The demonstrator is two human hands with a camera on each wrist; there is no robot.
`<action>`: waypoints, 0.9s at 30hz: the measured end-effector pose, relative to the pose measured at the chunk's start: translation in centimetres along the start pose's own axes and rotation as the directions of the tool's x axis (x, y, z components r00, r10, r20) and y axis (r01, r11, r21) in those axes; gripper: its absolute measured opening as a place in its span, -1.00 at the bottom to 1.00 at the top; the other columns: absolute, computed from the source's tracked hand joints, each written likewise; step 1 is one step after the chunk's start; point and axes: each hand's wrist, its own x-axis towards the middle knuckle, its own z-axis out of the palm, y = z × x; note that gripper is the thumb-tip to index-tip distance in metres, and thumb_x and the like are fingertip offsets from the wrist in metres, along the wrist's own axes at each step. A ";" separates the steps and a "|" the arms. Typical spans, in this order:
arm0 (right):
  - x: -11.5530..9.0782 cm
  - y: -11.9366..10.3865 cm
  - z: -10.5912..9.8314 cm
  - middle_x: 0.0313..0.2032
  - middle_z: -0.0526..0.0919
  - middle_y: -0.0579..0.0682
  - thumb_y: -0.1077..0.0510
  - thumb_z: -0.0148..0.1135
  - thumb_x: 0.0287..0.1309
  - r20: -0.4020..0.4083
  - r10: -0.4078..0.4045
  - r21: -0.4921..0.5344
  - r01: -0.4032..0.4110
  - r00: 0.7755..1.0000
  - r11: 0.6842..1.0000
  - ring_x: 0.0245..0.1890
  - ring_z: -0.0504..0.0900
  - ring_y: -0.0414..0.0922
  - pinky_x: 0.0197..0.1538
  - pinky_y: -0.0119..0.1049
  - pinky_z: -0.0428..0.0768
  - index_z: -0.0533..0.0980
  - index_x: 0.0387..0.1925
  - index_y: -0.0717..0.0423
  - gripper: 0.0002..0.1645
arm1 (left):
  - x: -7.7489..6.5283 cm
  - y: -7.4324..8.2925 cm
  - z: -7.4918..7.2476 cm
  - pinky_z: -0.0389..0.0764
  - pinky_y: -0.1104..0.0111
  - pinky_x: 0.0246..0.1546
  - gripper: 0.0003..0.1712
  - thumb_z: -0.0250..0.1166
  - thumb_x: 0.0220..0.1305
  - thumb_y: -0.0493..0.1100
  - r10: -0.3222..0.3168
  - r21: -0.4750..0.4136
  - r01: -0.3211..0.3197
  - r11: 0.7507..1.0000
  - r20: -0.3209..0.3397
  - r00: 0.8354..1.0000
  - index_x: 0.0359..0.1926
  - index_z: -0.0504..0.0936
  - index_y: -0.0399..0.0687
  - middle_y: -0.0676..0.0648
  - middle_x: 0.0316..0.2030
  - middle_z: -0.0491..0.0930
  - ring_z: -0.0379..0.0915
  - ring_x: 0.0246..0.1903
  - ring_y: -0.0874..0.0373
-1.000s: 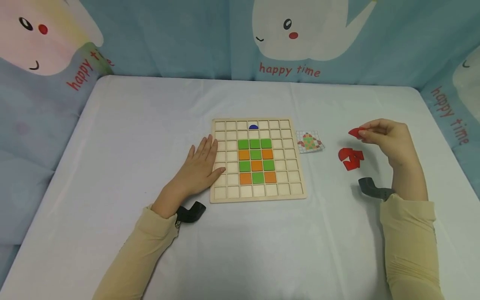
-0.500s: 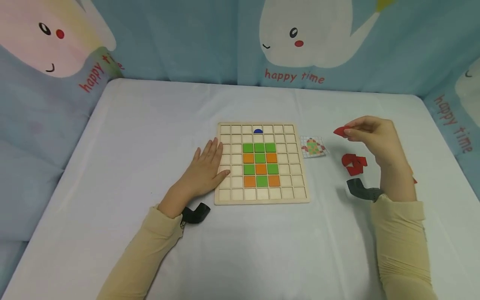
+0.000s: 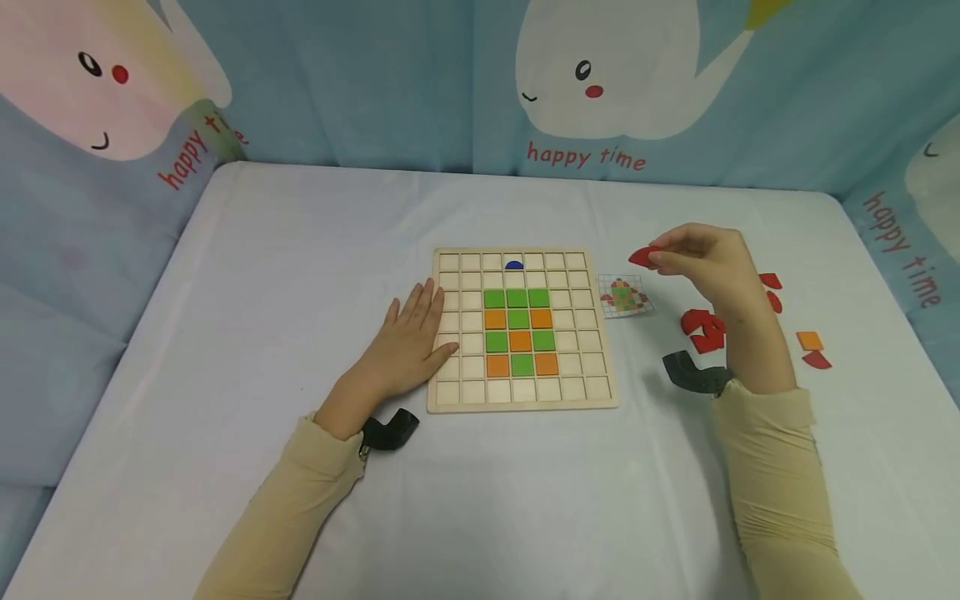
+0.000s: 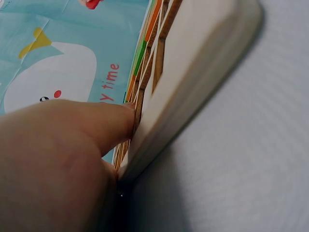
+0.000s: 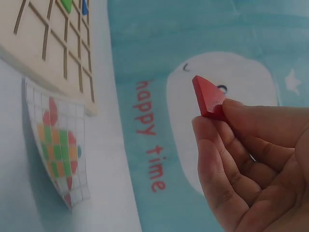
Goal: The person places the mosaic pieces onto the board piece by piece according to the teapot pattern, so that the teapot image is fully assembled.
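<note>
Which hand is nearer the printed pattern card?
Right. The right hand is raised to the right of the pattern card; the left hand rests on the left edge of the board, farther away.

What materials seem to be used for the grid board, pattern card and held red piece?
Grid board: probably wood, matte and pale, with darker brown grid edges. Pattern card: likely matte paper; it curls. Red piece: painted wood or plastic, unclear; smooth, slightly shiny face.
</note>
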 end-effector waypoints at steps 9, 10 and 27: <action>0.8 -1.7 1.9 -0.35 0.67 -0.15 0.11 0.30 0.16 0.049 -0.052 0.088 0.048 0.997 0.995 -0.30 0.64 -0.19 -0.11 -0.45 0.52 0.57 -0.20 0.25 -0.73 | -0.2 0.0 -0.2 -0.39 -0.02 0.34 -0.12 -0.10 0.44 0.12 0.015 -0.031 -0.016 0.999 -0.025 1.000 0.44 -0.27 -0.34 -0.27 0.45 -0.41 -0.56 0.43 -0.07; 0.9 -1.9 2.1 -0.35 0.67 -0.14 0.12 0.30 0.16 0.055 -0.054 0.098 0.049 0.997 0.994 -0.29 0.65 -0.17 -0.11 -0.44 0.53 0.57 -0.21 0.25 -0.74 | -0.2 0.0 -0.2 -0.39 -0.02 0.34 -0.13 -0.10 0.44 0.12 0.018 -0.036 -0.019 0.999 -0.029 0.999 0.44 -0.26 -0.35 -0.28 0.45 -0.41 -0.56 0.43 -0.07; 2.6 -4.2 7.2 -0.36 0.67 0.01 0.27 0.24 0.18 0.184 -0.117 0.129 0.094 0.976 0.987 -0.34 0.63 -0.05 -0.20 -0.34 0.58 0.56 -0.22 0.33 -0.82 | 0.0 0.0 0.0 -0.39 -0.02 0.34 -0.10 -0.06 0.43 0.11 -0.002 0.000 0.002 1.000 0.000 1.000 0.44 -0.29 -0.34 -0.27 0.44 -0.43 -0.56 0.43 -0.08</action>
